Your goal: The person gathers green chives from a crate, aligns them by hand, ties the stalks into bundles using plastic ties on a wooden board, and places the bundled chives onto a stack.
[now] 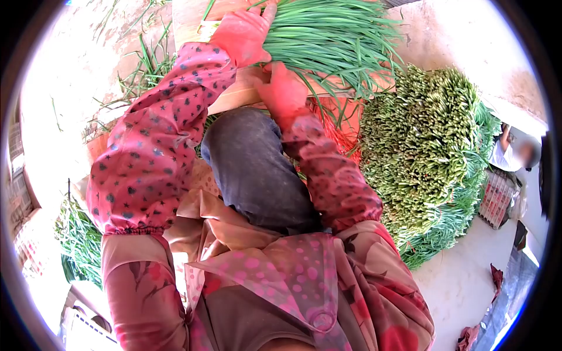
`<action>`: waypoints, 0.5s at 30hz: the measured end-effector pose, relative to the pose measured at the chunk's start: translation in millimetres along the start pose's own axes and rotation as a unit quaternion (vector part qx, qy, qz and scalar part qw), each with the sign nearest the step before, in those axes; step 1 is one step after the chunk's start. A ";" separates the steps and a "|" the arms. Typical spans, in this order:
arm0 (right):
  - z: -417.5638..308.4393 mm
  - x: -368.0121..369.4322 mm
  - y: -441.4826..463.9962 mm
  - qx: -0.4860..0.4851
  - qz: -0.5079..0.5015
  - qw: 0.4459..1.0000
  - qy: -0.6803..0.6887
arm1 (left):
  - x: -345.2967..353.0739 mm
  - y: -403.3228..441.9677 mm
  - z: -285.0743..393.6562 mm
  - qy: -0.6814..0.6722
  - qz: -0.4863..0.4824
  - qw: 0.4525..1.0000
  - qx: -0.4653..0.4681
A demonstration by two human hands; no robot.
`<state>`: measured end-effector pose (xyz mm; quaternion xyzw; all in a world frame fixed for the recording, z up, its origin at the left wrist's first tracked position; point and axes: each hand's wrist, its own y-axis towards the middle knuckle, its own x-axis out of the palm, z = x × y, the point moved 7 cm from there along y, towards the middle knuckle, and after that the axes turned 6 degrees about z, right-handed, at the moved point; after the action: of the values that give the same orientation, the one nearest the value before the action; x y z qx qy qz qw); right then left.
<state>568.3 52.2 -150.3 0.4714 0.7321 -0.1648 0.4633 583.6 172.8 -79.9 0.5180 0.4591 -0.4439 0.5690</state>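
A bundle of long green stalks (328,41) lies across a wooden board (234,96) at the top. My left hand (243,36), in a pinkish-red glove, grips the bundle's left end, its thumb at the lower edge. Just below and to the right, my right hand (284,90), gloved alike, is at the board's front edge with its fingertips close to the stalks. It is blurred, and whether it holds anything does not show. Red strings (335,131) hang under the board, right of my right hand.
A large stack of bundled stalks (418,146) stands to the right, cut ends up. Loose stalks (152,67) lie left of the board, and more greens (79,240) are at the lower left. Another person (509,153) is at the far right beside a red-patterned crate (497,196).
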 end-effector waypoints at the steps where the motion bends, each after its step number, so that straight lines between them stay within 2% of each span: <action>1: 4.5 9.5 6.4 -0.002 0.001 1.000 0.002 | -0.4 -0.3 0.3 0.011 0.009 1.000 0.001; 3: 10.0 20.9 14.8 0.069 -0.050 0.994 -0.072 | -3.3 -1.5 -2.5 0.024 0.016 1.000 -0.002; 5: 13.5 15.2 10.2 0.045 -0.014 0.998 -0.048 | -1.9 -1.4 -2.0 -0.021 0.010 1.000 0.017; 7: 16.8 6.5 5.9 0.007 0.042 0.996 0.082 | 5.0 0.3 -6.6 -0.045 0.013 0.999 0.026; 8: 17.1 3.0 4.1 0.007 0.042 0.996 0.080 | 4.5 1.6 -6.1 -0.067 0.016 0.997 0.037; 10: 25.6 -0.2 1.4 0.087 0.037 0.958 0.272 | 5.5 0.7 -6.0 -0.042 0.017 0.999 0.019; 11: 26.1 -0.8 2.9 0.087 0.038 0.958 0.271 | 2.9 -0.4 -4.1 -0.017 0.016 1.000 0.005; 13: 33.0 18.5 2.3 0.203 -0.059 0.882 0.420 | -3.4 -1.6 0.6 -0.008 0.011 1.000 -0.001; 14: 29.3 12.2 4.6 0.203 -0.059 0.883 0.420 | -9.2 -3.1 1.9 0.003 0.005 1.000 -0.008; 15: 26.5 9.3 4.9 0.263 -0.086 0.837 0.473 | -20.7 -4.5 4.7 0.003 0.006 1.000 -0.009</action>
<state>585.1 41.7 -170.8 0.5308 0.8290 -0.1476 -0.0965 575.6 168.4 -60.2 0.5171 0.4618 -0.4348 0.5747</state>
